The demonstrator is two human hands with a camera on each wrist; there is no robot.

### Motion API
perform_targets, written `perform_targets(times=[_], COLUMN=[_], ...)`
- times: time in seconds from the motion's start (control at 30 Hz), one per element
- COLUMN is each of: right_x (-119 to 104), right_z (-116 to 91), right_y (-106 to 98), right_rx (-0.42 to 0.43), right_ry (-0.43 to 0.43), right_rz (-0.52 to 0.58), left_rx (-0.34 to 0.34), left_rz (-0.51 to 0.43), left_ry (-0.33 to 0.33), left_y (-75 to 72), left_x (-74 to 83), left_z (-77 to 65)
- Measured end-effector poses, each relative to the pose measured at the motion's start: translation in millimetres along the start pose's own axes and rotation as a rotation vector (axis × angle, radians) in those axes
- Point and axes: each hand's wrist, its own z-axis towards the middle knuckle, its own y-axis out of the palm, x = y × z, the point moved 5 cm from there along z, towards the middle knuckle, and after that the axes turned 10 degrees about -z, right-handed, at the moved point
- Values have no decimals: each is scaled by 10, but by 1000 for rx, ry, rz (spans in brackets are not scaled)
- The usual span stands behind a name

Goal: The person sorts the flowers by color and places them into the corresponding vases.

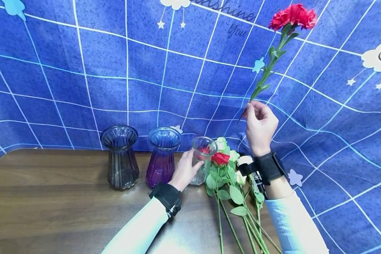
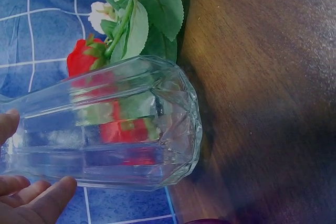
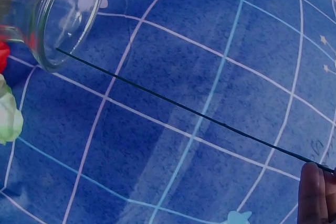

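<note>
My left hand holds a clear glass vase that stands upright on the table; in the left wrist view its fingers and thumb lie on either side of the vase's narrow part. Raised high on the right, my right hand pinches the stem of a red carnation between thumb and fingers. The bloom points up, and the bare lower stem runs down toward the vase. In the right wrist view the stem's tip overlaps the vase's rim.
Left of the clear vase stand a purple glass vase and a dark grey glass vase. A bunch of roses, red and white with long green stems, lies on the wooden table at right. Blue gridded cloth hangs behind.
</note>
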Motion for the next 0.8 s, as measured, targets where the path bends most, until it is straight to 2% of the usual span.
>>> perform_targets(times=[0.33, 0.57, 0.8], right_x=[113, 227, 397], right_z=[-21, -131, -241], right_y=[206, 306, 377], right_rx=[-10, -51, -100], right_ry=[30, 35, 77], right_rz=[-24, -99, -146], left_rx=[5, 4, 1], left_rz=[1, 2, 5], left_ry=[-9, -6, -19], left_y=[17, 24, 15], left_x=[-28, -30, -29], left_z=[-6, -12, -5])
